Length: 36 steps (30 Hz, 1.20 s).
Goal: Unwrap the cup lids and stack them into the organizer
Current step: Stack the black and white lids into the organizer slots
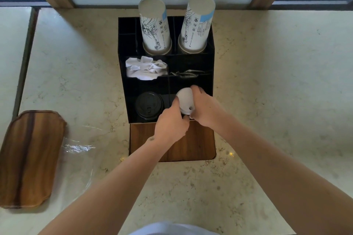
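Observation:
A black organizer (209, 66) stands on the marble counter. Its front left compartment holds a stack of black cup lids (149, 105). Over the front right compartment, both hands hold a stack of white cup lids (185, 99). My left hand (170, 122) grips the stack's left and lower side. My right hand (204, 108) grips its right side, fingertips curled over the top. How deep the white lids sit in the compartment is hidden by my hands.
Two upside-down stacks of paper cups (155, 28) (196, 25) fill the rear slots. White napkins (145, 69) and packets (184, 74) lie in the middle compartments. A wooden tray (28, 158) lies at the left, with clear plastic wrap (78, 149) beside it. A wooden board (198, 143) lies under the organizer's front.

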{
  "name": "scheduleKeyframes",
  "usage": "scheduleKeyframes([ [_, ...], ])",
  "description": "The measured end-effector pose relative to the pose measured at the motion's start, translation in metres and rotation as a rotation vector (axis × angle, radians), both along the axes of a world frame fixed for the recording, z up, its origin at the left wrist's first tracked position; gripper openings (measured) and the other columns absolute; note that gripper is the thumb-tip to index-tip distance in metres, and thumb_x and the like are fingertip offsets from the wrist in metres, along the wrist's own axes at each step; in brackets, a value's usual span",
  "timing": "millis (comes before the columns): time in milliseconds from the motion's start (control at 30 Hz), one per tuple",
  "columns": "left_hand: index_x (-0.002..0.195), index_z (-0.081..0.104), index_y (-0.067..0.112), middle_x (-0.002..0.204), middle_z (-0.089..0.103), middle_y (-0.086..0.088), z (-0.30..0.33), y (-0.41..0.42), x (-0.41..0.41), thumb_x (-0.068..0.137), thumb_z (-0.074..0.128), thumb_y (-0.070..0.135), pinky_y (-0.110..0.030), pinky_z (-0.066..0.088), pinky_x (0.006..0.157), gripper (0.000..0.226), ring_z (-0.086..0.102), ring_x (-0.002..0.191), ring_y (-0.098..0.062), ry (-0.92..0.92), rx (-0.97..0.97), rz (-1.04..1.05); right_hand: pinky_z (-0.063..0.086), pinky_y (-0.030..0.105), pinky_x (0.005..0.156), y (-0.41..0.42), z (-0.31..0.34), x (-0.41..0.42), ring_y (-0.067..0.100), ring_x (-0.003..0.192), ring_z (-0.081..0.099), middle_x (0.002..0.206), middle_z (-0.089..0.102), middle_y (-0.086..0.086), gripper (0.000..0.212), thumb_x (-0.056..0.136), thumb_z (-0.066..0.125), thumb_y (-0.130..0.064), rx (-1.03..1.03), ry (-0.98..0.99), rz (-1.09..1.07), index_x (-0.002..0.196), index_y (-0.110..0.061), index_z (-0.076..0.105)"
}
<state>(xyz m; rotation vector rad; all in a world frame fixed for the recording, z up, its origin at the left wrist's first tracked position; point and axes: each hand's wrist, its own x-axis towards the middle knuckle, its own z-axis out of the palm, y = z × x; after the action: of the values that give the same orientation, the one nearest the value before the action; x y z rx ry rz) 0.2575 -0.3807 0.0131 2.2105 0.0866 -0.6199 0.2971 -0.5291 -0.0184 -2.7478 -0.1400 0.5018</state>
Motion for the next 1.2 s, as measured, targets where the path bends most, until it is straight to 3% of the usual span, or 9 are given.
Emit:
scheduleKeyframes([
  [67, 0.157, 0.025, 0.025, 0.094, 0.074, -0.006, 0.0, 0.0, 0.001, 0.097, 0.059, 0.02, -0.044, 0.063, 0.076, 0.069, 0.073, 0.075, -0.022, -0.003, -0.009, 0.004, 0.056, 0.042, 0.089, -0.003, -0.004, 0.003, 0.031, 0.113, 0.061, 0.14, 0.048, 0.014, 0.086, 0.076, 0.081, -0.021, 0.061, 0.058, 0.033, 0.146, -0.011, 0.032],
  [167, 0.157, 0.025, 0.025, 0.093, 0.074, -0.005, -0.001, 0.001, 0.001, 0.098, 0.057, 0.02, -0.042, 0.064, 0.073, 0.067, 0.073, 0.07, -0.019, -0.007, -0.005, 0.01, 0.049, 0.041, 0.1, 0.0, -0.009, 0.006, 0.032, 0.119, 0.058, 0.14, 0.05, 0.017, 0.068, 0.088, 0.071, -0.018, 0.03, 0.074, -0.008, 0.145, -0.006, 0.036],
  [367, 0.153, 0.027, 0.03, 0.086, 0.073, 0.0, -0.005, 0.0, 0.002, 0.098, 0.059, 0.027, -0.034, 0.064, 0.06, 0.064, 0.071, 0.055, -0.012, 0.011, -0.011, 0.051, 0.056, 0.041, 0.091, -0.006, -0.001, -0.002, 0.028, 0.114, 0.061, 0.133, 0.055, 0.011, 0.076, 0.078, 0.083, -0.027, 0.136, -0.004, -0.002, 0.141, -0.013, 0.043],
  [500, 0.156, 0.022, 0.033, 0.085, 0.072, -0.003, -0.007, 0.0, 0.002, 0.099, 0.058, 0.022, -0.034, 0.063, 0.056, 0.068, 0.071, 0.054, -0.014, 0.037, -0.018, 0.044, 0.057, 0.039, 0.087, -0.005, -0.003, 0.0, 0.029, 0.11, 0.063, 0.13, 0.057, 0.013, 0.078, 0.077, 0.085, -0.026, 0.072, 0.034, -0.031, 0.14, -0.01, 0.043],
  [833, 0.16, 0.015, 0.027, 0.088, 0.074, -0.006, 0.0, 0.0, 0.001, 0.1, 0.055, 0.018, -0.041, 0.065, 0.066, 0.073, 0.072, 0.06, -0.017, 0.03, 0.017, -0.016, 0.053, 0.035, 0.075, -0.001, -0.01, 0.006, 0.032, 0.102, 0.065, 0.123, 0.059, 0.016, 0.078, 0.071, 0.087, -0.017, 0.005, 0.038, -0.015, 0.135, -0.007, 0.044],
  [933, 0.162, 0.009, 0.022, 0.091, 0.073, -0.009, -0.001, 0.002, 0.002, 0.1, 0.055, 0.019, -0.042, 0.063, 0.067, 0.078, 0.072, 0.071, -0.022, 0.007, 0.138, -0.1, 0.054, 0.037, 0.07, 0.0, -0.014, 0.005, 0.034, 0.096, 0.067, 0.114, 0.062, 0.017, 0.072, 0.072, 0.085, -0.015, -0.031, -0.019, -0.005, 0.131, -0.004, 0.046],
  [1000, 0.162, 0.004, 0.016, 0.088, 0.071, -0.007, -0.001, 0.002, 0.001, 0.099, 0.054, 0.022, -0.035, 0.056, 0.059, 0.08, 0.066, 0.068, -0.02, -0.053, 0.278, -0.171, 0.053, 0.04, 0.067, 0.002, -0.018, 0.004, 0.037, 0.092, 0.068, 0.105, 0.062, 0.018, 0.061, 0.075, 0.082, -0.012, -0.027, -0.047, -0.014, 0.126, -0.002, 0.048],
  [1067, 0.161, -0.002, 0.013, 0.084, 0.067, -0.005, -0.001, -0.001, -0.002, 0.099, 0.054, 0.025, -0.032, 0.043, 0.053, 0.085, 0.059, 0.064, -0.018, -0.085, 0.394, -0.23, 0.055, 0.04, 0.069, 0.006, -0.02, 0.004, 0.037, 0.092, 0.07, 0.11, 0.065, 0.021, 0.067, 0.074, 0.085, -0.015, -0.072, -0.051, -0.016, 0.128, 0.0, 0.049],
  [1200, 0.159, -0.014, 0.006, 0.081, 0.064, -0.005, -0.002, -0.011, -0.005, 0.098, 0.055, 0.021, -0.028, 0.033, 0.046, 0.093, 0.053, 0.058, -0.016, -0.076, 0.541, -0.286, 0.055, 0.036, 0.071, 0.007, -0.014, 0.007, 0.035, 0.096, 0.071, 0.116, 0.066, 0.019, 0.077, 0.072, 0.088, -0.021, -0.13, -0.006, -0.011, 0.133, 0.0, 0.048],
])
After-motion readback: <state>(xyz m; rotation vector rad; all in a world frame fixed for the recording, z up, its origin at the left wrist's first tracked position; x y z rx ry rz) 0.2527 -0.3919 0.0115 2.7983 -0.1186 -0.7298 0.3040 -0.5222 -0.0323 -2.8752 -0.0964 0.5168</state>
